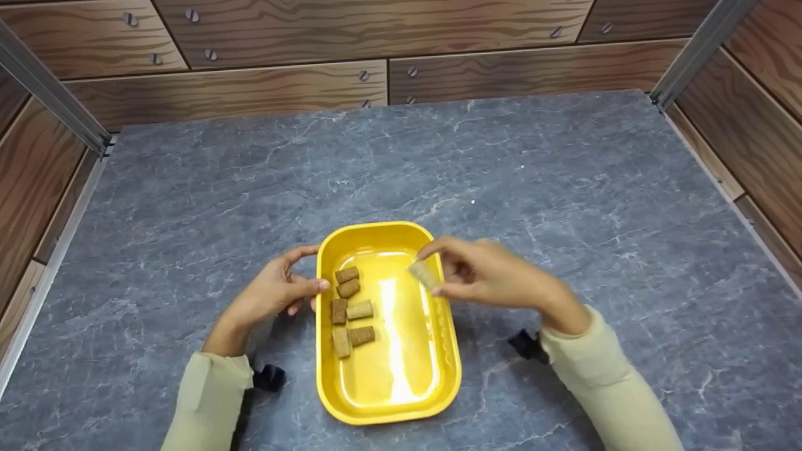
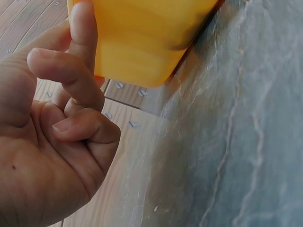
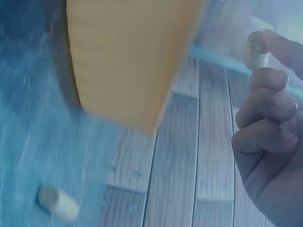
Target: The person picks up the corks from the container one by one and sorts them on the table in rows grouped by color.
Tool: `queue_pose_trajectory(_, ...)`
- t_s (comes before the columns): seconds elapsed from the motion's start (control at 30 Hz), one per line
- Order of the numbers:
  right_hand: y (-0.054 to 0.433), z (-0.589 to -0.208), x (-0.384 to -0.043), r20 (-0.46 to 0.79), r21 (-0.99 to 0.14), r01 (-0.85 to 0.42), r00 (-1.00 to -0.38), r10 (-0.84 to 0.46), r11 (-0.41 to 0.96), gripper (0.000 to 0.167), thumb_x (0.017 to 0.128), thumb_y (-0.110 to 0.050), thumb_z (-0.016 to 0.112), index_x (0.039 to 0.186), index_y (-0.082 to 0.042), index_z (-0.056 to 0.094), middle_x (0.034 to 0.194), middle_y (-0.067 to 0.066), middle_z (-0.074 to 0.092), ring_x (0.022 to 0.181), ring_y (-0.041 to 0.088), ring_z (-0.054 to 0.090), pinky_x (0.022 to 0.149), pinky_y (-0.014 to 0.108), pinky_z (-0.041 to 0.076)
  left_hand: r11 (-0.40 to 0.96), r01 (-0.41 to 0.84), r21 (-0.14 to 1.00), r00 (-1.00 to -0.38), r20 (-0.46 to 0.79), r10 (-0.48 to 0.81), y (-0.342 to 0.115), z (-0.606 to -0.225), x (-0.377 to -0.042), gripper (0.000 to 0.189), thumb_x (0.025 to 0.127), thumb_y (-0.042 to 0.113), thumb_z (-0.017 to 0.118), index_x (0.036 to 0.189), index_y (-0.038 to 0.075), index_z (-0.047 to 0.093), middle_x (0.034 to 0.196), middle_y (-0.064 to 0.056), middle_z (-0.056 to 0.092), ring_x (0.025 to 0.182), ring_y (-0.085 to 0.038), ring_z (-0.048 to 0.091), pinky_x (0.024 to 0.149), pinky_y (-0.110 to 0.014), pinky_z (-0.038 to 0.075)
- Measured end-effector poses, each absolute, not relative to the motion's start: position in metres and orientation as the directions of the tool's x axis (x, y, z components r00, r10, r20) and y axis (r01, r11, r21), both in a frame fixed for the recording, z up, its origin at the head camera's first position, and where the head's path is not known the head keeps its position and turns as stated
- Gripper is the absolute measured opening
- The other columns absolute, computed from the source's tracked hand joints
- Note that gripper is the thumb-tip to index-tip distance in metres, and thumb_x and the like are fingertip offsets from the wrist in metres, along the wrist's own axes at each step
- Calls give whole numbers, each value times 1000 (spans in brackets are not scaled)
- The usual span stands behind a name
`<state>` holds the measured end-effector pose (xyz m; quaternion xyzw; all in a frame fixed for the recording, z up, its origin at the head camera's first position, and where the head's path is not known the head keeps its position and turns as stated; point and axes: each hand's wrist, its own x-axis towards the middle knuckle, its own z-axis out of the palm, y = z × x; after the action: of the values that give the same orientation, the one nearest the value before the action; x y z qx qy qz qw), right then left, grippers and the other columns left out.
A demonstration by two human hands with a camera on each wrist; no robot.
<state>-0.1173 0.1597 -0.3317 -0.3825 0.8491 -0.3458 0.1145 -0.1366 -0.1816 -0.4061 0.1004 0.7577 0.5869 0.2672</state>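
A yellow tray (image 1: pixel 452 376) with rounded corners stands on the table. My left hand (image 1: pixel 276 285) holds its left side, thumb at the rim and index finger against the outer wall. In the left wrist view the other fingers curl beside the tray wall (image 2: pixel 137 42). My right hand (image 1: pixel 495 274) pinches a light cork (image 1: pixel 423 274) between thumb and index finger, over the tray's right rim. Inside the tray, along its left side, lie several corks: darker brown ones such as the upper cork (image 1: pixel 346 274), and paler ones such as the lowest cork (image 1: pixel 341 343).
Another pale cork (image 3: pixel 59 203) lies on the table beside the tray in the right wrist view. The grey marbled table (image 1: pixel 250 175) stretches around the tray. Wood-patterned panels (image 1: pixel 376 31) and metal posts (image 1: pixel 59 81) border it at the back and sides.
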Motion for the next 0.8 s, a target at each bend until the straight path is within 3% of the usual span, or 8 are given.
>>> queue_pose_trajectory(0.4, 212, -337, -130, 145, -726, -483, -803, -578, 489, 42, 86, -12, 72, 123, -7, 55, 68, -5, 51, 59, 2, 40, 53, 18, 38, 302, -192, 934, -843, -315, 437, -181, -407, -136, 71, 90, 21, 69, 148, 8, 30, 63, 1, 65, 42, -7, 42, 45, -20, 38)
queue_pose_trajectory(0.8, 239, -339, -141, -20, -674, -293, -910, -413, 678, 42, 89, -18, 70, 126, -10, 54, 73, 0, 53, 59, 7, 42, 54, 22, 38, 299, -185, 936, -838, -309, 449, -182, -406, -136, 72, 90, 23, 69, 148, 7, 29, 63, 2, 65, 41, -9, 42, 45, -21, 38)
